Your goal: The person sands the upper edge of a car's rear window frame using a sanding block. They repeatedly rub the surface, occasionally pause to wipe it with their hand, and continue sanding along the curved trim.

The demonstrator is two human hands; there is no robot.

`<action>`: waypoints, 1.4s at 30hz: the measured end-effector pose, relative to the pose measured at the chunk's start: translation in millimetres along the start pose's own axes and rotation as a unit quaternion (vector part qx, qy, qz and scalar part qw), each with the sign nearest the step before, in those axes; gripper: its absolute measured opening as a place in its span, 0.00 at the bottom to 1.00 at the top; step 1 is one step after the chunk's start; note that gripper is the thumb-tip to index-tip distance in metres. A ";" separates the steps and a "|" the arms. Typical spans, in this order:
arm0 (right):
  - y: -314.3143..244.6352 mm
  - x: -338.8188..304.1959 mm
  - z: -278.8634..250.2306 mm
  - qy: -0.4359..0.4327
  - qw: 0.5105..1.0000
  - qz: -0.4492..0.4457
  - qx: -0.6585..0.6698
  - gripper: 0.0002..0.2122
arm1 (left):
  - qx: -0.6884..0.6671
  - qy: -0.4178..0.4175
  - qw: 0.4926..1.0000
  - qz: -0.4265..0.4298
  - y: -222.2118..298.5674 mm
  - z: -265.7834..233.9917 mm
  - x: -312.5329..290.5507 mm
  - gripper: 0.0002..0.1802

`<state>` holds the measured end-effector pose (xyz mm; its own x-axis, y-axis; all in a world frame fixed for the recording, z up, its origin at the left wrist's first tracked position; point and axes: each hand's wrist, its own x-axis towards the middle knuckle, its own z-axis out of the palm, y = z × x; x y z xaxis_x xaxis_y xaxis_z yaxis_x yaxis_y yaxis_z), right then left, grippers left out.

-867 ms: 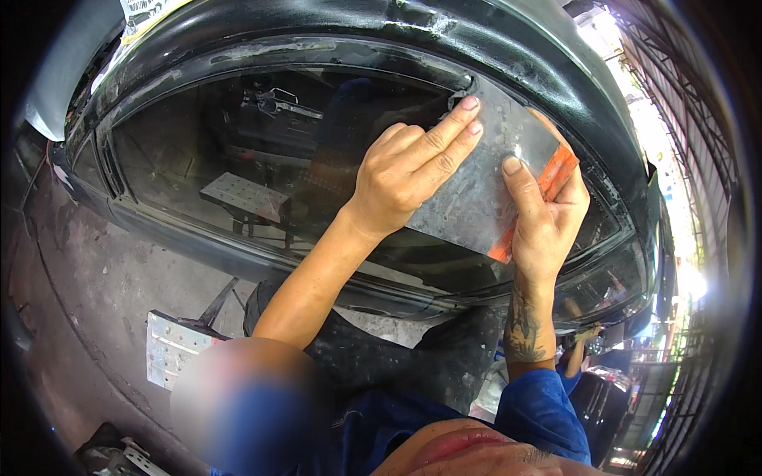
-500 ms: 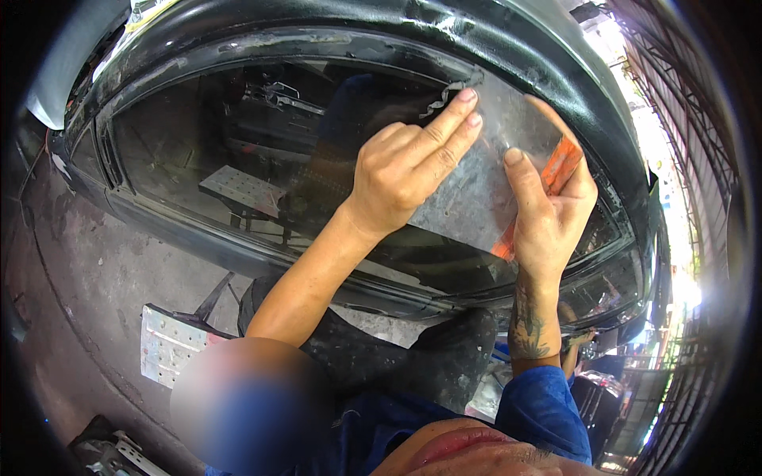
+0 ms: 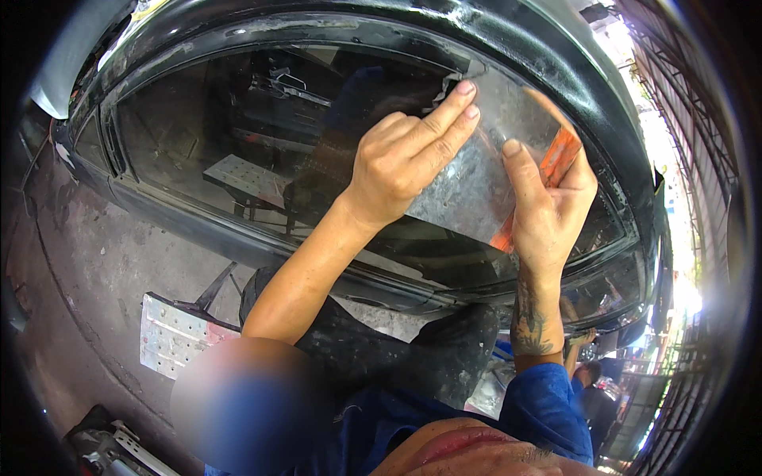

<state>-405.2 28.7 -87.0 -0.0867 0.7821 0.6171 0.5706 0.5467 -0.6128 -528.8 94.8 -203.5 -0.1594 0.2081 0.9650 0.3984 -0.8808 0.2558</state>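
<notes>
In my right hand (image 3: 548,206) is a thin flat grey sheet (image 3: 464,186) with orange bands (image 3: 560,157) along its near-right edge. The thumb lies on top and the fingers curl round the right edge and underneath. My left hand (image 3: 405,166) is over the sheet's left side, index and middle fingers stretched together toward its far corner. The other fingers are curled and the thumb is hidden. Just beyond the fingertips is a ragged dark grey smear (image 3: 474,70); anything pinched under these fingers cannot be made out. Both hands are above a dark car side window (image 3: 262,151).
The black car body (image 3: 341,28) with scuffed grey patches curves round the window. A perforated metal step (image 3: 171,337) stands at lower left on the concrete floor (image 3: 103,262). My knees (image 3: 452,349) are close to the door. Another person (image 3: 586,373) shows at lower right.
The left fingertips have shifted slightly toward me and left at the sheet's far corner. The right hand and sheet have hardly moved. Another person has come partly into view at lower right.
</notes>
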 end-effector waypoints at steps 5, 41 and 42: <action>-1.7 0.5 2.1 -0.006 0.999 0.030 0.008 0.19 | -0.003 -0.005 1.000 -0.021 0.5 -3.9 3.2 0.20; -4.8 9.5 16.5 -0.027 0.999 0.035 -0.008 0.19 | -0.008 0.022 0.998 -0.052 -4.3 -15.2 -0.7 0.19; -5.0 10.5 18.4 -0.016 1.000 0.017 -0.020 0.19 | 0.007 0.007 0.999 -0.040 -5.4 -16.4 -2.0 0.20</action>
<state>-424.0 39.7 -86.6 -0.0923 0.8095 0.5798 0.6056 0.5078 -0.6127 -545.4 92.1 -207.7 -0.2030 0.2713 0.9408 0.3973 -0.8554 0.3324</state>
